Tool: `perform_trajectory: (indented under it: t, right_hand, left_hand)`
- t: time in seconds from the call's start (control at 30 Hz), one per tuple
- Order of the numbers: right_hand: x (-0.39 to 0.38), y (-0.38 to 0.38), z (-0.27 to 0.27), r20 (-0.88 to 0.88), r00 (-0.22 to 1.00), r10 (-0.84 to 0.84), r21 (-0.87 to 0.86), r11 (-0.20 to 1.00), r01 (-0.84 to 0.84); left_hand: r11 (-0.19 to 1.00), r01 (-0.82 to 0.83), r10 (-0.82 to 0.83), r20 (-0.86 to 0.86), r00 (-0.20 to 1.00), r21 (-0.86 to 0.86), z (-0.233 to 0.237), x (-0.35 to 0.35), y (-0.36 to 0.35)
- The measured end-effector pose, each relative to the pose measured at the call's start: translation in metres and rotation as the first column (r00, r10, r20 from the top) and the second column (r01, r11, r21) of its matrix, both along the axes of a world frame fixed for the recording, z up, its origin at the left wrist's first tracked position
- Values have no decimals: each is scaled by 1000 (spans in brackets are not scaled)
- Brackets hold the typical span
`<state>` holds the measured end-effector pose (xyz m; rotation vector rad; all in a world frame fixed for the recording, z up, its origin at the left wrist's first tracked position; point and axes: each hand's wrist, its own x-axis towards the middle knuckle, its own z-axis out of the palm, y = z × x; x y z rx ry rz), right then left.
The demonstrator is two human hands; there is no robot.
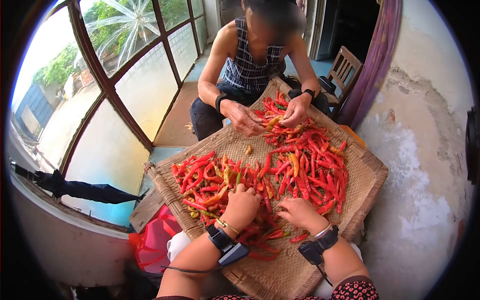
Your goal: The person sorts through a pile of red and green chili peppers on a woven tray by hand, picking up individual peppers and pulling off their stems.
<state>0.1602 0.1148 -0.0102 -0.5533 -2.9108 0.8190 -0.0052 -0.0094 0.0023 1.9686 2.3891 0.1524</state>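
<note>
A woven tray [367, 172] lies before me, holding many red peppers [325, 170] and a few green or yellowish ones. Over the left pile is my left hand [242, 206], its fingers curled down at a green pepper [237, 180]; whether it grips the pepper is hidden. My right hand [301, 214] hovers at the pile's right edge, fingers bent toward the peppers, and what they hold, if anything, cannot be made out. Both wrists carry a bracelet and a black strapped device.
Across the tray sits a person [250, 65], both hands [245, 119] at a yellowish pepper. A wooden chair [344, 70] stands behind at the right. Framed windows [145, 90] and a folded dark umbrella [95, 191] are at the left. A rough wall [415, 150] rises at the right.
</note>
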Motion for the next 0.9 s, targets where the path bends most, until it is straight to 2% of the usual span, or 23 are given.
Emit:
perform_trajectory:
  t: [0.1,0.17,0.23,0.3,0.37,0.43,0.5,0.6,0.7,0.83,0.9]
  right_hand:
    - [0,-1,-1,-33,999,8,-30,1000,-9]
    - [0,-3,-1,-114,993,17,-47,999,-23]
    - [-1,-3,-1,-125,992,-8,-107,994,-5]
    - [-3,-4,3,-133,991,-23,-166,986,1]
    - [-4,-6,11,-150,963,-224,-512,851,118]
    - [-4,-6,5,-171,952,-253,-547,829,122]
    - [-4,-5,3,-197,941,-276,-659,748,81]
    - [0,-2,-2,-117,969,-216,-708,703,71]
    - [-1,-3,-10,-143,967,-210,-743,668,35]
    - [-1,-8,4,-73,976,-205,-724,684,89]
    - [-2,-9,-1,-138,944,-301,-709,696,119]
  left_hand:
    - [992,106,-106,2,994,68,2,11,-1]
    - [990,135,-134,-16,991,43,0,17,2]
    - [941,269,-311,214,926,205,-3,22,4]
    - [933,258,-322,262,910,249,2,29,4]
    - [896,158,-337,405,850,414,6,29,5]
    - [887,115,-340,465,818,447,9,29,6]
    - [877,69,-363,562,743,475,15,28,6]
    - [901,106,-361,591,721,420,12,27,4]
    - [892,113,-377,583,719,438,7,25,5]
    - [887,53,-358,611,706,458,20,28,3]
    - [886,2,-341,648,681,464,26,28,2]
